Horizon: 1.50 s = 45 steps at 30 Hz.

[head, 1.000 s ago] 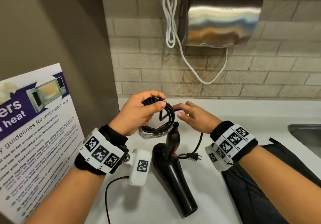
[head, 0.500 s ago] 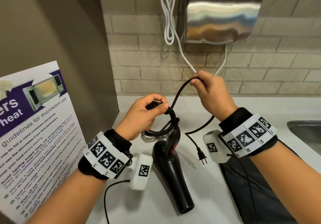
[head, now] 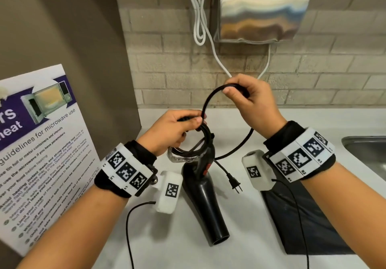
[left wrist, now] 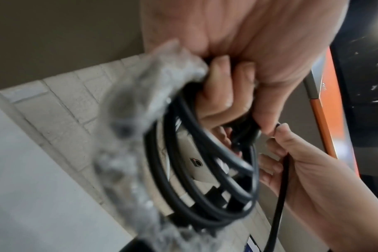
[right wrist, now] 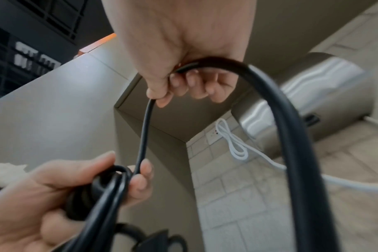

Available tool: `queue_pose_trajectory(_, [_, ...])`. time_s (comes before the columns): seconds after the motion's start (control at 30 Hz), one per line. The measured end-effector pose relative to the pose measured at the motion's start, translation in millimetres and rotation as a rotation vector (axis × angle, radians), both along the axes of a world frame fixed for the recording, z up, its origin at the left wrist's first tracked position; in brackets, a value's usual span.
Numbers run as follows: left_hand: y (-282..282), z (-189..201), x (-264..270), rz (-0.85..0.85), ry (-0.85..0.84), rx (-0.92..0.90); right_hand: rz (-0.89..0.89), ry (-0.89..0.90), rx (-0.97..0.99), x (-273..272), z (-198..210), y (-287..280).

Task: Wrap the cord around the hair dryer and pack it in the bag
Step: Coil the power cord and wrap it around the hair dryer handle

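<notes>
Black plastic hair dryer [head: 205, 197] is lying nozzle-first toward us on the counter [head: 188, 248], bag [head: 309, 222] flat just right of it. Behind the dryer's handle, the left hand [head: 173, 132] is gripping the coiled cord [head: 194, 143]; above it, the right hand [head: 252, 101] is pinching the next loop. Best keep that loop snug and matching the coil, plug [head: 235, 183] trailing free.

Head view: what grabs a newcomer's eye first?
The two hands at centre: the left hand grips a coil of black cord above the hair dryer lying on the counter, while the right hand lifts a loop of that cord higher. The plug dangles free over the counter. Behind, a shiny steel hand dryer dominates the brick wall.
</notes>
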<state>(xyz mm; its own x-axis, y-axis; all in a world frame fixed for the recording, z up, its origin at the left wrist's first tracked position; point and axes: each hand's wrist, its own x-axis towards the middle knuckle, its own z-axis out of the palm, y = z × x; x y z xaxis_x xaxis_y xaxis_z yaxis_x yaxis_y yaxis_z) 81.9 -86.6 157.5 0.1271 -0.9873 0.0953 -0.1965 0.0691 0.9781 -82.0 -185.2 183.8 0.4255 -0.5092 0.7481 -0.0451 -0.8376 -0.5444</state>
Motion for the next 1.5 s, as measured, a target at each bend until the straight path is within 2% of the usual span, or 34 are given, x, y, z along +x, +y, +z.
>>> queue_pose_trajectory(0.1, [-6.3, -2.8, 1.8, 0.138, 0.087, -0.029, 0.150, 0.095, 0.252, -9.5, -15.7, -7.6])
queue_pose_trajectory(0.13, [-8.3, -3.6, 1.8, 0.168, 0.107, -0.037, 0.156, 0.219, 0.301, -15.3, -23.6, -12.0])
queue_pose_trajectory(0.23, [-12.5, -4.7, 1.1, 0.235, 0.162, -0.053, 0.146, 0.784, 0.520, -28.9, -53.9, -22.7])
queue_pose_trajectory(0.3, [-14.4, -4.4, 0.3, 0.249, 0.198, -0.064, 0.124, 1.079, 0.653, -30.0, -80.9, -26.0])
queue_pose_trajectory(0.37, [-15.0, -3.1, -1.4, 0.247, 0.220, -0.073, 0.031, 1.250, 0.657, -24.4, -108.0, -27.0])
queue_pose_trajectory(0.47, [-15.7, -1.2, -5.1, 0.247, 0.253, -0.080, -0.063, 1.348, 0.604, -13.2, -137.8, -26.0])
queue_pose_trajectory(0.53, [-15.6, -0.5, -7.6, 0.237, 0.272, -0.085, -0.037, 1.310, 0.642, -6.9, -150.9, -27.7])
queue_pose_trajectory(0.63, [-14.3, -0.9, -10.2, 0.200, 0.275, -0.094, 0.001, 1.157, 0.742, -3.2, -161.6, -30.1])
queue_pose_trajectory(0.77, [-10.5, -0.5, -6.9, 0.173, 0.279, -0.114, -0.142, 0.819, 0.811, -7.7, -150.2, -42.0])
queue_pose_trajectory(0.87, [-10.1, -0.5, -6.1, 0.178, 0.294, -0.121, -0.237, 0.552, 0.695, -15.1, -125.3, -53.9])
queue_pose_trajectory(1.07, [-15.3, -3.0, -9.1, 0.202, 0.326, -0.124, -0.287, 0.107, 0.388, -27.9, -67.5, -49.4])
queue_pose_trajectory(1.13, [-17.4, -4.0, -9.4, 0.206, 0.314, -0.151, -0.227, -0.048, 0.327, -27.5, -50.4, -36.4])
queue_pose_trajectory(1.23, [-20.5, -4.4, -10.4, 0.238, 0.324, -0.167, 0.110, -0.274, 0.409, -21.7, -33.6, -10.7])
queue_pose_trajectory(1.3, [-22.8, -4.0, -12.1, 0.253, 0.352, -0.172, 0.316, -0.317, 0.488, -14.1, -29.1, 3.9])
queue_pose_trajectory(1.37, [-23.1, -3.3, -14.3, 0.245, 0.372, -0.171, 0.364, -0.247, 0.490, -6.3, -30.8, 12.7])
queue_pose_trajectory(1.5, [-17.1, -0.7, -18.9, 0.178, 0.307, -0.164, 0.143, 0.009, 0.258, 4.0, -35.8, 24.6])
